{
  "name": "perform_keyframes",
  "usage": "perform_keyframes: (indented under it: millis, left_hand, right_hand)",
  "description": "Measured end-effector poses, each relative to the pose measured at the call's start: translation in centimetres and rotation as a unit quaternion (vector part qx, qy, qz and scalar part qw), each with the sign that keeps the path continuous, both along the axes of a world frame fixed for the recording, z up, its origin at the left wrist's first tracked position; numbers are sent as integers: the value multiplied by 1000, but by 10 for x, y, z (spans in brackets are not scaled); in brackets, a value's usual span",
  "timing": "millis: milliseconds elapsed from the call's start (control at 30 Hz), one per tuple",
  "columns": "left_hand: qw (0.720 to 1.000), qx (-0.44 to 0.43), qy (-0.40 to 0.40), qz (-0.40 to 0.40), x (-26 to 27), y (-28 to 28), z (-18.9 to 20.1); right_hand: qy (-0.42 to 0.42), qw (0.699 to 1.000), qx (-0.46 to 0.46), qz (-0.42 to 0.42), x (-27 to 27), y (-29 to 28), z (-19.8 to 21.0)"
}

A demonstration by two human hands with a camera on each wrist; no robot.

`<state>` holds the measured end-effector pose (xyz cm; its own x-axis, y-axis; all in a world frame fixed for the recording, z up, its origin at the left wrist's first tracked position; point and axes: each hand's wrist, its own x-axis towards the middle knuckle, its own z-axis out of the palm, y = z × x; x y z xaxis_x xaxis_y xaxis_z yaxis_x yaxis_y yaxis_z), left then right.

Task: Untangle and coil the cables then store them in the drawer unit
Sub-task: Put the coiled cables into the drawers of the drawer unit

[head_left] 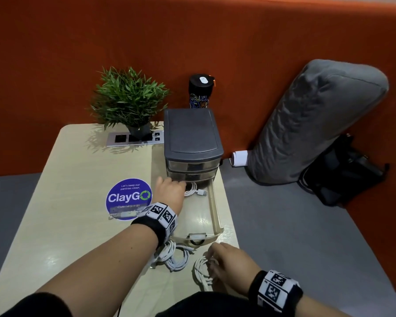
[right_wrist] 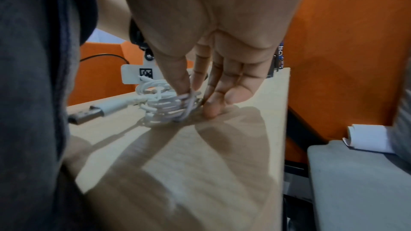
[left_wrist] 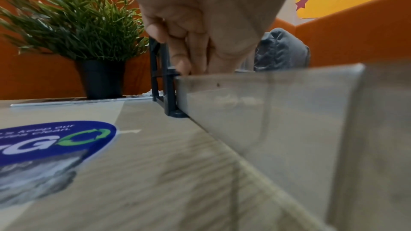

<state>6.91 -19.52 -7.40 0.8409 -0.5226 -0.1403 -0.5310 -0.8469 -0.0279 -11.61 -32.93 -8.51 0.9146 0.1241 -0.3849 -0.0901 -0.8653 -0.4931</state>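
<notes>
We note the bench (head_left: 82, 225), pale wood, with the drawer unit (head_left: 191, 138) at its far right side as our landmark. A grey cushion (head_left: 311, 124) leans on the orange wall right of the unit; a plant (head_left: 128, 99) stands left of it, a dark tumbler (head_left: 200, 91) behind it. The unit's bottom drawer (head_left: 215, 216) is pulled fully out toward us. A round sticker (head_left: 128, 197) lies left of the drawer.

Our left hand (head_left: 170, 191) reaches into the drawer's far end, right at the unit's front, beside a white cable (head_left: 196, 191) lying inside. Its fingers (left_wrist: 177, 55) are curled downward; we cannot tell whether they hold the cable.

Our right hand (head_left: 231, 261) is on the bench in front of the drawer's handle. Its fingers (right_wrist: 177, 80) pinch a coiled cable (head_left: 202, 271) resting on the bench. A loose bundle (head_left: 174, 255) of white cable lies just left of that coil, touching the drawer front.
</notes>
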Motion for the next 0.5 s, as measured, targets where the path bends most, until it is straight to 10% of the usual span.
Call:
perform_keyframes:
  millis: [500]
  left_hand:
    - [950, -248, 158, 107, -63, 77, 13]
  right_hand:
    - [-100, 966, 107, -211, 73, -8, 44]
